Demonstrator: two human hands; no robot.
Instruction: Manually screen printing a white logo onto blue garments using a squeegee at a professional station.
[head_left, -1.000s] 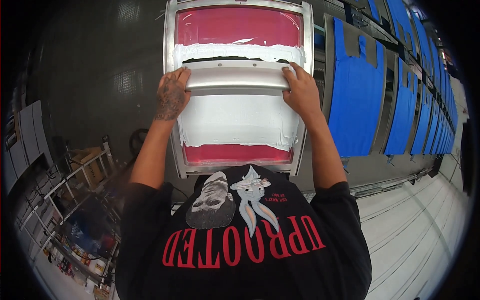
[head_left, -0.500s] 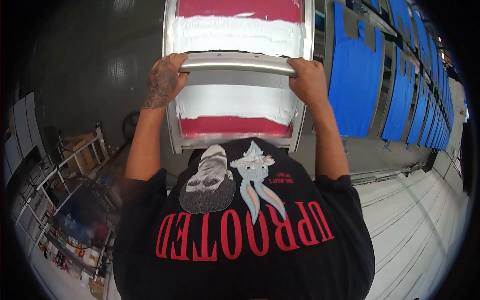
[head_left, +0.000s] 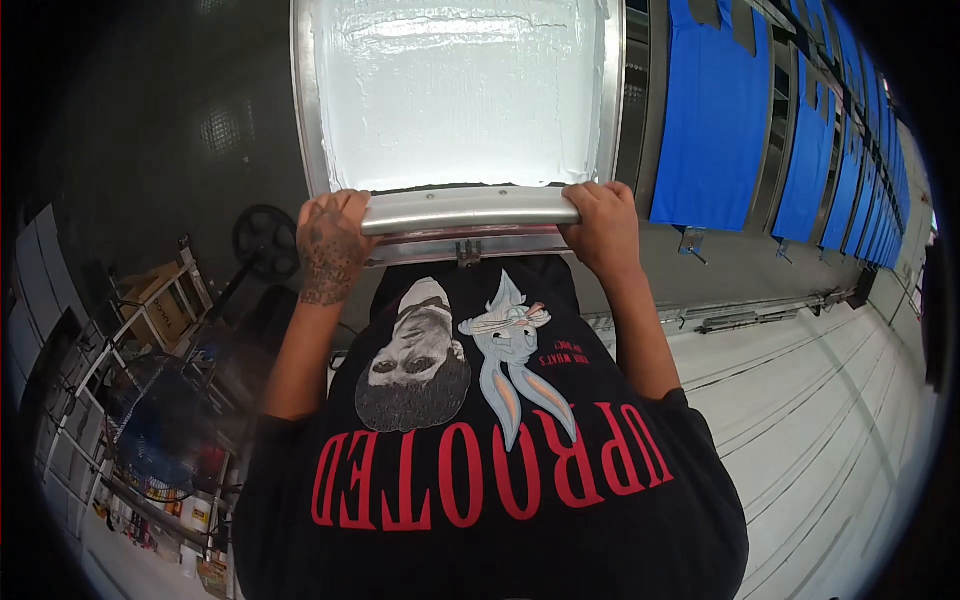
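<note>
Large red capital letters, upside down in the view, form a curved line across the black T-shirt (head_left: 490,565); smaller red lettering stands on it beside a grey rabbit graphic (head_left: 508,350). The brown cardboard box (head_left: 150,290) at left bears dark print.

Dark grey surface (head_left: 140,110), faint light patches (head_left: 222,132), pale metal rack (head_left: 80,342) left, white lined expanse (head_left: 800,420) right

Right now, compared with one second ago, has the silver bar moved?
Yes, toward the person's end of the metal frame: the silver bar lay about midway along the frame, and now sits close to that near end.
</note>
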